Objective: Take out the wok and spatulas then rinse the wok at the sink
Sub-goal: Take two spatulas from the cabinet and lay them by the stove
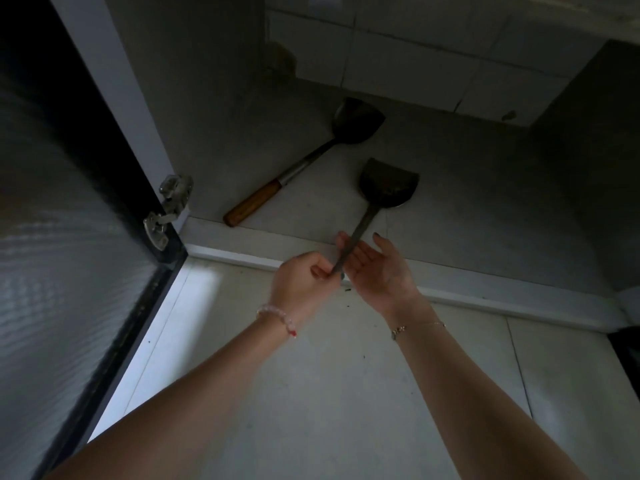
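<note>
Two dark metal spatulas lie inside a low, dim cabinet. The all-metal spatula [386, 187] has its blade on the cabinet floor and its handle sticking out over the front edge. My left hand [304, 282] pinches the end of that handle. My right hand [377, 268] is spread with the palm up, and the handle rests across its fingers. A second spatula [304, 161] with a wooden handle lies further back and to the left, untouched. No wok or sink is in view.
The cabinet door [69, 237] stands swung out on the left, with metal hinges [169, 209] at its inner edge. A white sill [450, 296] runs along the cabinet front. Pale floor tiles [346, 393] lie beneath my arms. The cabinet's back wall is tiled.
</note>
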The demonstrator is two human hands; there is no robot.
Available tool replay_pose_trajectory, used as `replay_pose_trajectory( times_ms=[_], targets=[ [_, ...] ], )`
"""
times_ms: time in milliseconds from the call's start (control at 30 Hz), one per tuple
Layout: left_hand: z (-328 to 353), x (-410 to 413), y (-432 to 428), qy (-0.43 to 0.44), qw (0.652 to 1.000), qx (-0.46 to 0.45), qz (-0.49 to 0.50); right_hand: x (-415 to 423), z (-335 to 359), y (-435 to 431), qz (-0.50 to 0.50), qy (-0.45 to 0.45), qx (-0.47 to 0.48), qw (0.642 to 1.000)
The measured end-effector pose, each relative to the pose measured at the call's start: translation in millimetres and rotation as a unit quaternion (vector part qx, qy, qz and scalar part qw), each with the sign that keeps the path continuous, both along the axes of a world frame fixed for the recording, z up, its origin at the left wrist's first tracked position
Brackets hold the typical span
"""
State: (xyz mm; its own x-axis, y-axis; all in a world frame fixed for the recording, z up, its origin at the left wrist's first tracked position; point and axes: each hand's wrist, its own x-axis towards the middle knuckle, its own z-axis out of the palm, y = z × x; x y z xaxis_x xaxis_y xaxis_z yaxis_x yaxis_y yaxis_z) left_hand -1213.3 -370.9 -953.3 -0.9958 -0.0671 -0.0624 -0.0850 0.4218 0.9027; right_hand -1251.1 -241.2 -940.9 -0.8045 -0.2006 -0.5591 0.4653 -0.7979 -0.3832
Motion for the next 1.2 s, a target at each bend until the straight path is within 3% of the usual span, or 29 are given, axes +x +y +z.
replay_pose_trajectory(
  times_ms=[100, 200, 267, 433, 533, 667, 700, 767, 833, 867, 933, 1033, 1200],
  targets=[
    [-4, 18, -7, -0.009, 0.997, 0.037, -0.062, 5, -1, -6, 0.003, -0.005, -0.002, 1.0],
    [-3, 25, -19, -0.108, 0.976, 0.079, -0.171, 12, -4, -11, 0.023, -0.022, 0.042, 0.999],
    [-2, 26, -30, -0.166, 0.964, 0.078, -0.193, 16, -7, -11, 0.024, -0.03, 0.057, 0.998],
    [5, 14, -60, -0.257, 0.934, 0.236, -0.078, 14, -10, -7, 0.013, -0.051, 0.066, 0.996],
    [14, -10, -80, -0.236, 0.92, 0.312, -0.036, 15, -12, -4, 0.015, -0.054, 0.064, 0.996],
    [30, -51, -99, -0.197, 0.86, 0.471, 0.026, 15, -17, -2, 0.02, -0.047, 0.055, 0.997],
    [33, -62, -99, -0.183, 0.866, 0.463, 0.043, 15, -18, -1, 0.022, -0.046, 0.059, 0.997],
    [35, -80, -93, -0.142, 0.93, 0.331, 0.074, 15, -20, 0, 0.024, -0.047, 0.063, 0.997],
    [30, -95, -89, -0.047, 0.993, 0.078, 0.08, 14, -22, 1, 0.026, -0.049, 0.064, 0.996],
    [25, -101, -89, 0.005, 0.997, -0.055, 0.052, 15, -22, 1, 0.03, -0.049, 0.066, 0.996],
    [14, -110, -92, 0.033, 0.968, -0.248, -0.013, 16, -22, 2, 0.036, -0.047, 0.071, 0.996],
    [5, -120, -89, -0.009, 0.938, -0.345, -0.028, 18, -22, 4, 0.041, -0.045, 0.071, 0.996],
    [0, -127, -86, -0.046, 0.939, -0.341, 0.002, 24, -22, 9, 0.044, -0.048, 0.078, 0.995]
  ],
)
